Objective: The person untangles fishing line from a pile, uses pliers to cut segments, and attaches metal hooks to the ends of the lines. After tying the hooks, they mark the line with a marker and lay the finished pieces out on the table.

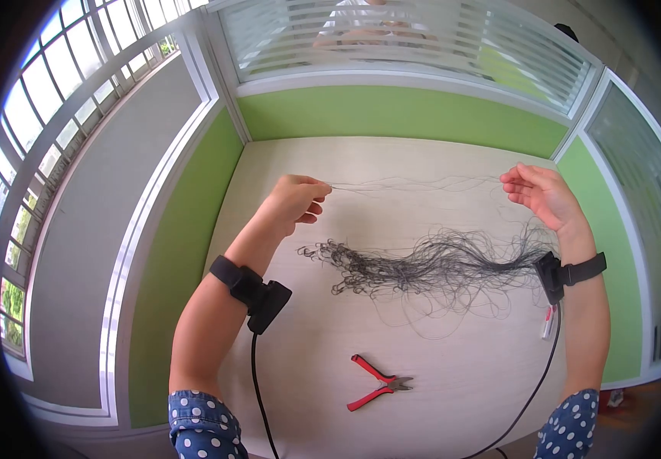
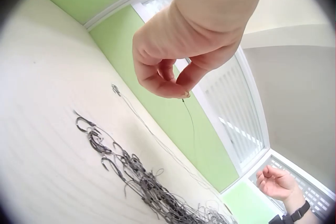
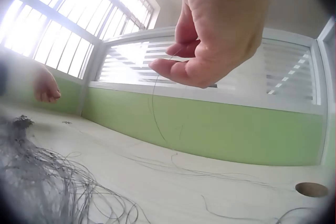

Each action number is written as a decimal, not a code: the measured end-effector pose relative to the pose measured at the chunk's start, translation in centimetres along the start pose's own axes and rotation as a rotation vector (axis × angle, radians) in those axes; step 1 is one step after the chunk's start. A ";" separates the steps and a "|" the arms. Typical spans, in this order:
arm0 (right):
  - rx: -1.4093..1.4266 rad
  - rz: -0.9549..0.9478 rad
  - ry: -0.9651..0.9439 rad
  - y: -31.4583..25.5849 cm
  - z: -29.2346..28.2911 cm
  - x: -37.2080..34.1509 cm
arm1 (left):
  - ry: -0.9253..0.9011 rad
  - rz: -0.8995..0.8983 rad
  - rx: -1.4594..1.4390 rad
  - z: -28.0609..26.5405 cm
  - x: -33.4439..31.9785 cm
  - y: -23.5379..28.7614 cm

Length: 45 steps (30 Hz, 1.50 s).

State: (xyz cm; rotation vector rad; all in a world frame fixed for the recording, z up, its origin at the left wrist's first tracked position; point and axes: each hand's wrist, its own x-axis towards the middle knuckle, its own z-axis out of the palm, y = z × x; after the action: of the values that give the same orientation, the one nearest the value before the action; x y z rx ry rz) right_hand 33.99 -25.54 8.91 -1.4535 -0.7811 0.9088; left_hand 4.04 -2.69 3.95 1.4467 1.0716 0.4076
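The left hand [image 1: 297,203] pinches the end of a thin line between thumb and fingertips; a small dark tip pokes out under them in the left wrist view. At the right, the right hand [image 1: 546,195] holds a thin strand [image 3: 154,103] at its fingertips, fingers bent. Fine lines [image 1: 414,186] lie or stretch between the two hands; which are held cannot be told. Nearer the body, a tangled bundle of dark line [image 1: 453,260] lies on the table, with metal hooks [image 2: 94,140] clustered at its left end. A few separate hooks [image 2: 116,89] lie beyond it.
Red-handled pliers [image 1: 376,382] lie near the table's front. A small red and white item [image 1: 548,323] is beside the right forearm. Green partitions [image 1: 399,115] enclose the table [image 1: 292,398]. Cables run from both wrist cameras. A round hole [image 3: 312,189] is in the tabletop.
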 end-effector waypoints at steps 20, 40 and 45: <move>-0.815 0.071 0.287 5.6 -10.0 7.0 | 0.286 0.058 0.079 -1.6 5.4 -4.4; -1.202 -0.326 0.325 2.5 -6.5 -7.5 | 0.254 0.085 0.064 -1.8 5.5 -4.8; -1.473 -0.513 0.215 3.8 -4.5 -14.8 | 0.227 0.060 0.013 -2.2 4.5 -5.0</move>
State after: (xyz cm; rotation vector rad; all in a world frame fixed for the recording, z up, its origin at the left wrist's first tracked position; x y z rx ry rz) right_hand 30.86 -40.94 6.48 -2.3051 -1.6971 -0.4167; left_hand 2.83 1.40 -1.71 1.4714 1.2145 0.6202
